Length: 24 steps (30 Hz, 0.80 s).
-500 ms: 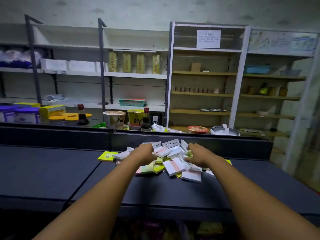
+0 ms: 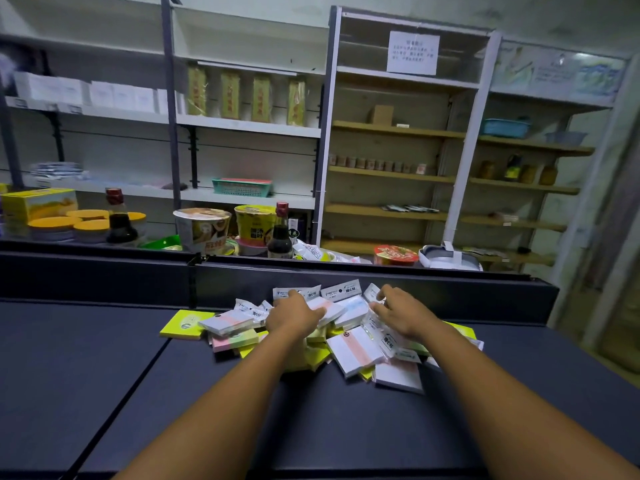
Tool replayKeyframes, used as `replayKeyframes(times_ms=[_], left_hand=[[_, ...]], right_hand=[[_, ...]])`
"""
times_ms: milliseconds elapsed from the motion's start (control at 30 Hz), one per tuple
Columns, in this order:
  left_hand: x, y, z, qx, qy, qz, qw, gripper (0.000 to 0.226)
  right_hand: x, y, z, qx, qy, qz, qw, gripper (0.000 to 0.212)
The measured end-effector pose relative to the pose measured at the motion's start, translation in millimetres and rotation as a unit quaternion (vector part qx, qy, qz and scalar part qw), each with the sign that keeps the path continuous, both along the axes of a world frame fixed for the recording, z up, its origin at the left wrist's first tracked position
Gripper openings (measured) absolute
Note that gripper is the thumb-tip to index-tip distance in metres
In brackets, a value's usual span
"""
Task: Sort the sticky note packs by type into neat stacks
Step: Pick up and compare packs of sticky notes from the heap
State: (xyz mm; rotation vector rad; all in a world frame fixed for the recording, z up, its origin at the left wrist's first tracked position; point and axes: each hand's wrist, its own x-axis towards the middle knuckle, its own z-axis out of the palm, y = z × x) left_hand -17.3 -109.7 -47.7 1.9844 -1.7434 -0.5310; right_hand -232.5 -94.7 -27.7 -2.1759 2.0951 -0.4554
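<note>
A loose heap of sticky note packs (image 2: 356,348) lies on the dark counter (image 2: 104,393) against its raised back wall. It mixes white packs with a pink band, pastel pink-green packs (image 2: 235,339) and yellow-green packs (image 2: 185,323). My left hand (image 2: 294,315) rests palm down on the middle of the heap, fingers curled over a white pack. My right hand (image 2: 398,311) lies on the right side of the heap, fingers spread over wrapped white packs. Both arms hide packs beneath them.
Behind the counter's back wall (image 2: 433,285) stand instant noodle cups (image 2: 202,232), two dark sauce bottles (image 2: 280,237), yellow-lidded jars (image 2: 55,226) and a yellow box. Store shelves line the far wall. The counter stretches left and toward me.
Both hands have pressed further into the heap. The left hand now lies over a white pack, and the right hand's fingers have spread wider over the packs.
</note>
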Motion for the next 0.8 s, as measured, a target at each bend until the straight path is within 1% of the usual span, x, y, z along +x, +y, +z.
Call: replayKeyframes(times_ms=[200, 333, 433, 500, 567, 633, 667, 700, 800], left_hand=[[-4, -9, -7, 0.039, -0.022, -0.003, 0.999, 0.093], [-4, -10, -7, 0.037, -0.013, -0.002, 0.999, 0.086], [-3, -9, -8, 0.027, 0.024, 0.003, 0.999, 0.086], [-3, -6, -7, -0.002, 0.063, -0.002, 0.998, 0.075], [-2, -3, -6, -0.058, 0.072, -0.005, 0.996, 0.053], [2, 0, -2, -0.115, 0.083, -0.009, 0.99, 0.039], [4, 1, 0, -0.132, 0.108, -0.018, 0.985, 0.036], [7, 2, 2, -0.141, 0.15, -0.033, 0.978, 0.035], [20, 8, 13, -0.139, 0.314, -0.073, 0.936, 0.035]], right_hand=[[1, -2, -2, -0.011, 0.005, 0.005, 1.0, 0.039], [-2, -1, -2, -0.009, -0.006, 0.0, 1.0, 0.039], [-3, 0, 0, -0.009, -0.016, -0.004, 1.0, 0.038], [-2, 1, 1, -0.012, -0.018, -0.004, 1.0, 0.037], [-1, 2, 3, -0.017, -0.013, -0.004, 1.0, 0.037], [0, 1, 5, -0.017, 0.0, -0.006, 1.0, 0.037], [2, 1, 7, -0.016, 0.004, -0.009, 1.0, 0.037], [3, 0, 8, -0.013, 0.008, -0.012, 1.0, 0.036], [7, -2, 11, -0.006, 0.019, -0.022, 1.0, 0.031]])
